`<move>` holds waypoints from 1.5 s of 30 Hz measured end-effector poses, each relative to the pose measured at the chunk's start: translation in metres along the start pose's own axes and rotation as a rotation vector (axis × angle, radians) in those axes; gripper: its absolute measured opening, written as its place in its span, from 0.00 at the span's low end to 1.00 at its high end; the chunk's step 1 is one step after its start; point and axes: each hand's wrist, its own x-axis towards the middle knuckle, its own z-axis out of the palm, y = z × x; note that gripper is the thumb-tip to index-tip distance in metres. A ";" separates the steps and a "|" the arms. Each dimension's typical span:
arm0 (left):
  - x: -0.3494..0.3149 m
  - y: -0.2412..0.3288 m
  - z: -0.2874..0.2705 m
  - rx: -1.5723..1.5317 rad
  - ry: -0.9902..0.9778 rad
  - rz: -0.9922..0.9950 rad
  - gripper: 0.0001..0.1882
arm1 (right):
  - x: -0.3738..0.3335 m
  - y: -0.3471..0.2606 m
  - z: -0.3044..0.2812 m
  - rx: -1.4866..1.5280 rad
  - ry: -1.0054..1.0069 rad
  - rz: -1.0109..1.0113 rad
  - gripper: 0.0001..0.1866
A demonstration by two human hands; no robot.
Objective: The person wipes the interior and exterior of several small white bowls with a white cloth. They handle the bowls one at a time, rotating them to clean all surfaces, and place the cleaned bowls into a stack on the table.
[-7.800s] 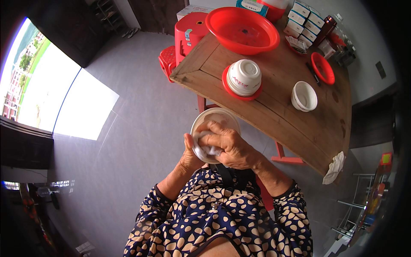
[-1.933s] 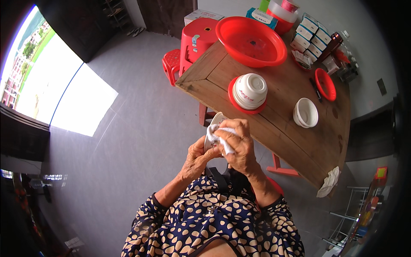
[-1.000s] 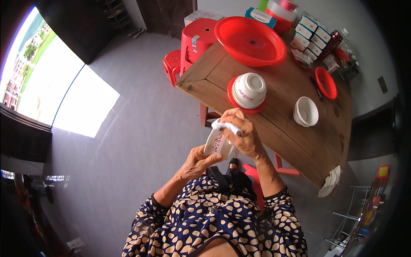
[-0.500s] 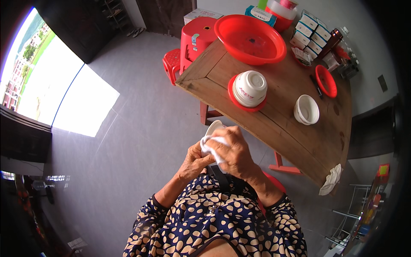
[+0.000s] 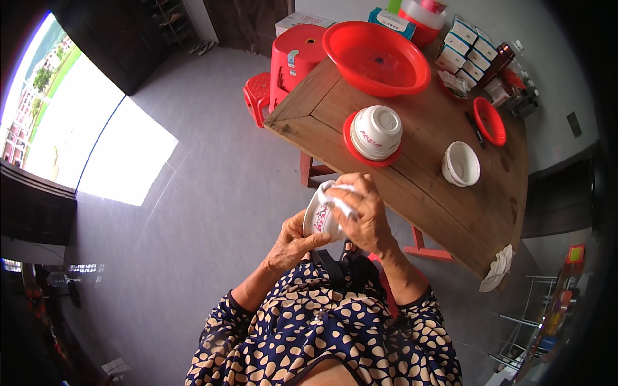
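Note:
In front of my body, my left hand (image 5: 293,241) grips a white bowl (image 5: 320,220) with red markings on its side, thumb along the lower part. My right hand (image 5: 365,215) is closed around a white cloth (image 5: 341,196), which lies against the upper side of the bowl. Part of the bowl is hidden behind the cloth and the right fingers. Beyond my hands, upturned white bowls (image 5: 378,132) are stacked on a red plastic dish (image 5: 348,138) near the table's edge. Farther right on the table is another white bowl (image 5: 461,165), its opening upward.
The wooden table (image 5: 412,177) carries a large red basin (image 5: 380,83), a small red basket (image 5: 490,122), a dark pen-like stick (image 5: 475,128) and stacked white boxes (image 5: 465,51). A pale cloth (image 5: 497,269) hangs at its near corner. Red stools (image 5: 293,55) stand by the far left end.
My right hand with the cloth has moved up and slightly right across the bowl. The bowl has turned, so the red markings on its side now show.

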 end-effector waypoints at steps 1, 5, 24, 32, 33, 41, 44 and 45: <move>0.001 -0.005 -0.003 -0.044 0.021 0.016 0.20 | -0.001 -0.008 0.002 -0.043 -0.016 -0.057 0.18; 0.004 -0.008 -0.007 -0.266 -0.002 0.051 0.22 | -0.016 -0.021 0.014 -0.102 -0.031 -0.259 0.22; 0.020 0.019 0.008 -0.571 0.071 -0.084 0.33 | 0.002 0.030 0.018 0.052 0.223 0.049 0.12; 0.025 0.004 -0.003 -0.574 0.088 0.022 0.25 | 0.001 -0.001 0.005 -0.055 -0.006 -0.268 0.22; 0.025 0.006 -0.001 -0.572 0.079 0.031 0.25 | 0.003 -0.002 0.003 -0.061 -0.008 -0.274 0.21; 0.014 0.012 -0.002 -0.192 0.053 -0.007 0.27 | 0.024 0.028 -0.009 0.180 -0.010 0.084 0.15; 0.012 0.017 0.000 -0.153 0.054 -0.015 0.26 | 0.024 0.020 -0.014 0.104 -0.032 0.026 0.15; 0.013 0.018 0.000 -0.132 0.054 -0.008 0.26 | 0.025 0.013 -0.015 0.042 -0.055 -0.054 0.15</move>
